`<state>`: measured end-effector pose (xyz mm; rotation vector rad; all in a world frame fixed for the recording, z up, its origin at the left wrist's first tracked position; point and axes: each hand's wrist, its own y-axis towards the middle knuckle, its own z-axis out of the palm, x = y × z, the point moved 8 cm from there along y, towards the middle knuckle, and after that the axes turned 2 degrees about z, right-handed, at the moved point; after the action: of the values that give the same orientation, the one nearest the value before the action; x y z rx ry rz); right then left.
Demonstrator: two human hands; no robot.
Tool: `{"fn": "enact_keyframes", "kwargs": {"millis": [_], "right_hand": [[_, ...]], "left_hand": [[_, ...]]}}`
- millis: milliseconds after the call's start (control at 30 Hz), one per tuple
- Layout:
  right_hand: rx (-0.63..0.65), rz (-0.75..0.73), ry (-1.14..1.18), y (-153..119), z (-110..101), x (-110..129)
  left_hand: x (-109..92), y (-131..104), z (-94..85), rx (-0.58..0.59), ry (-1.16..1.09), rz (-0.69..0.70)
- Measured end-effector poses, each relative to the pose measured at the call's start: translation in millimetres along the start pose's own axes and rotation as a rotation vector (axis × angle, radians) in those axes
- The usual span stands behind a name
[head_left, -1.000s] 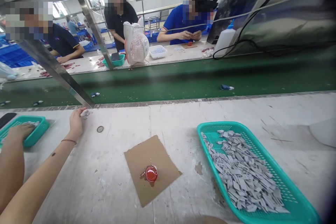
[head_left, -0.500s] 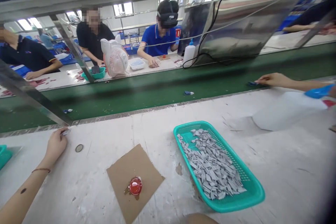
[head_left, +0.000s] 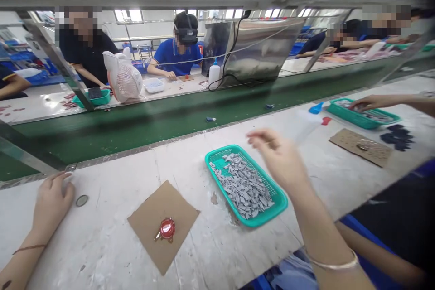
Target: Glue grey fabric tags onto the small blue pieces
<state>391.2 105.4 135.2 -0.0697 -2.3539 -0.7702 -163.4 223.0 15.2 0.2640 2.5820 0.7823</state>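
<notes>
My left hand (head_left: pixel 54 201) rests on the white bench by its far edge. Its fingers are curled together, and whatever is at the fingertips is hidden. Beside it lies a small round metal disc (head_left: pixel 82 200). Blurred by motion, my right hand (head_left: pixel 280 158) is raised over the right side of a green plastic basket (head_left: pixel 283 206), fingers bent and apart with nothing seen in them. Many small grey-white tabs (head_left: pixel 244 190) fill much of this basket. Between my hands, a red round cap (head_left: pixel 167 228) with shiny wet liquid around it sits on a cardboard square (head_left: pixel 146 217).
A green belt (head_left: pixel 163 131) runs beyond the bench, carrying a small dark blue piece (head_left: pixel 210 119). At right, a neighbour's hand (head_left: pixel 367 102) reaches into another green basket (head_left: pixel 377 122). A blue-capped white bottle (head_left: pixel 306 118) lies nearby. Metal posts and people stand opposite.
The view has turned right. My right hand has come into sight beside the basket. The neighbour's hand has moved from the belt to their basket. My left hand stays near the bench edge.
</notes>
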Motion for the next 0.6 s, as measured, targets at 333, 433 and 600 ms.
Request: {"fn": "enact_keyframes", "kwargs": {"millis": [333, 433, 600], "right_hand": [[0.602, -0.135, -0.342, -39.9, 102.8, -59.5], [0.592, -0.145, -0.314, -36.3, 100.7, -54.8], [0.476, -0.09, -0.174, -39.5, 82.1, -39.3]], "left_hand": [[-54.9, 8.1, 22.7, 0.06, -0.361, 0.102], [-94.3, 18.2, 44.9, 0.138, -0.519, 0.11], [-180.9, 45.7, 97.6, 0.326, -0.505, 0.287]]}}
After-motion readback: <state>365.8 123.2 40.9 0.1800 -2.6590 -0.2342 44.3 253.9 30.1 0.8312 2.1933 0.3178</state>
